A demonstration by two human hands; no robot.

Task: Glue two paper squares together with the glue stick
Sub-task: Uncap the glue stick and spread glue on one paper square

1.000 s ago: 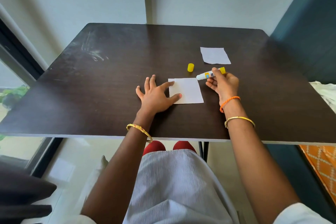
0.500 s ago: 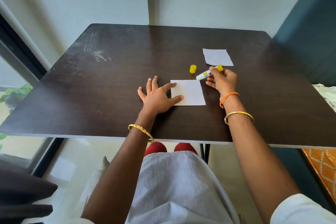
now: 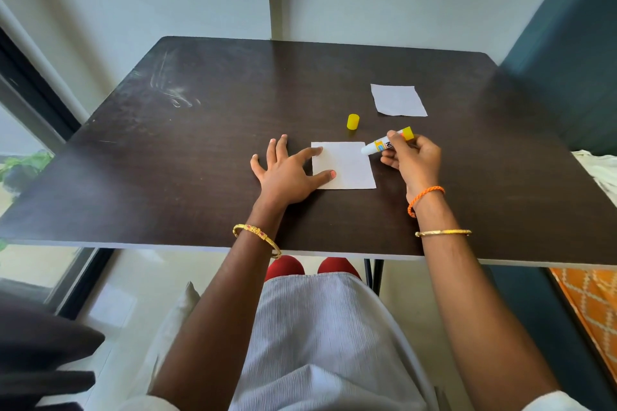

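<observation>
Head view, the only one: step in hand looks like gluing the first sheet. The glue stick is uncapped, its yellow cap standing on the dark table just beyond the near paper square.

Right hand is closed around the glue stick, fingers wrapped on the barrel near its yellow base, white tip pointing left and down at the near square's top right corner. Tip is at or just over that corner (cannot tell if it actually touches the paper).

Left hand lies flat and spread wide, holding nothing. Its forefinger and thumb rest on the left edge of the near square, pinning it; the other fingers and the palm are on bare table.

Second paper square lies flat further back and to the right, well apart from the first, untouched.

Next move, my read: drag the tip across the pinned sheet with light pressure, left hand staying down so the paper does not skid or buckle. Then the stick goes down and the far square gets brought over and aligned on top.

Risk: thin paper may wrinkle under the stick.
</observation>
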